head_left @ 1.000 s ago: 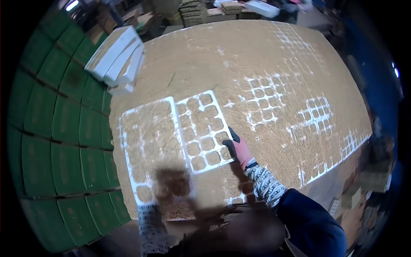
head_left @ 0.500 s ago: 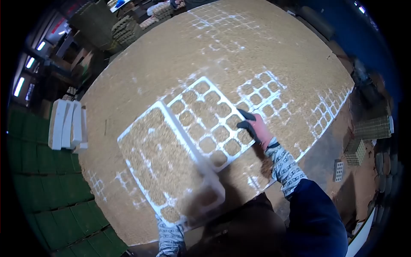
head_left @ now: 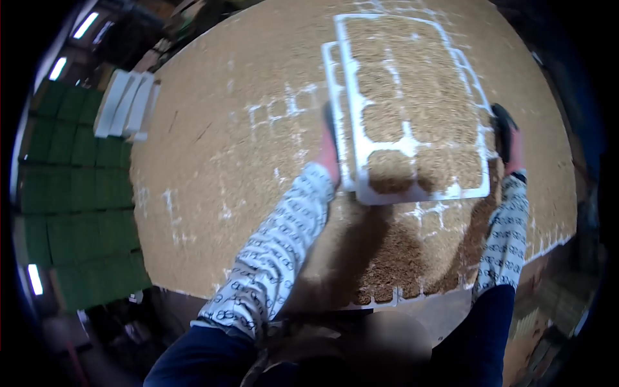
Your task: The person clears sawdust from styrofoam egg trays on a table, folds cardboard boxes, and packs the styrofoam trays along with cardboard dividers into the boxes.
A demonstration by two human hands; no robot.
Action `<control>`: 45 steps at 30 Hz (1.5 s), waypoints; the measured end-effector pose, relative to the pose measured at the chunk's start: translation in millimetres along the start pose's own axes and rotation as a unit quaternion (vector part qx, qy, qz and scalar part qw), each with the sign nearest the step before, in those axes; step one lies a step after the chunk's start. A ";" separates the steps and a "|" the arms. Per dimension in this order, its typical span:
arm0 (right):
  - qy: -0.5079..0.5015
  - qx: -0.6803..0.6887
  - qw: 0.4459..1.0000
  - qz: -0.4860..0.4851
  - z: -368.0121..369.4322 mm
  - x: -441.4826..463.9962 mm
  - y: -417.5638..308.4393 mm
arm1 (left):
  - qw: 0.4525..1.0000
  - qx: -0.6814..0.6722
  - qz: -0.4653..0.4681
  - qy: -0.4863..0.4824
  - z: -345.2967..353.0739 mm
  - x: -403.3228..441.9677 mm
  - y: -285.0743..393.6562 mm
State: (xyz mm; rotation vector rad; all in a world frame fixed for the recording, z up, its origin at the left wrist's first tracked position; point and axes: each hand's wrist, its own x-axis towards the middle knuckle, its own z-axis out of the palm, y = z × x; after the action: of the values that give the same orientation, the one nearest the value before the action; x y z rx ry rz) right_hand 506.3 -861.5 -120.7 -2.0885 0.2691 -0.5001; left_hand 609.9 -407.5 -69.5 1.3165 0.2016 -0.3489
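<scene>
Two white cell trays, one on top of the other, are held between my hands over the table's right half. The upper white cell tray (head_left: 362, 161) is filled with loose tan grainy material, and its near cells are in shadow. The lower white cell tray (head_left: 338, 84) is mostly covered, showing only along the sides. My left hand (head_left: 330, 145), in a pink glove with dark fingers, grips the left edge. My right hand (head_left: 509, 135), gloved alike, is closed at the right edge; its inner fingers are partly hidden.
Tan material covers the wide table (head_left: 213, 193), with white cell rims showing through in patches. Darker brown material (head_left: 396, 264) lies by the near edge. At the left stand green stacked blocks (head_left: 80, 232) and several white slabs (head_left: 126, 103).
Both trays, apart and overlapping before, are now stacked and farther to the right. My left hand has come from beneath the near tray to the left side; my right hand has shifted right.
</scene>
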 end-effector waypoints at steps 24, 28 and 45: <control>0.064 0.019 0.985 0.157 222.8 -279.1 -408.2 | 0.713 0.300 0.130 0.620 -723.5 -416.1 70.0; -0.424 0.124 0.860 0.258 395.7 -406.3 -526.3 | 0.781 0.057 0.158 0.602 -838.7 -468.1 43.8; -0.203 0.543 0.366 0.728 619.9 -546.3 -610.9 | 0.845 -0.276 0.112 0.445 -795.0 -361.9 89.9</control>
State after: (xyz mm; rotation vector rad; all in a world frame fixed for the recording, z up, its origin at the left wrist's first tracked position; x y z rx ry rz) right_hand 295.4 140.4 -33.5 -0.0399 0.9737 0.8141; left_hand 346.8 430.3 -59.6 0.8195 0.8556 0.5292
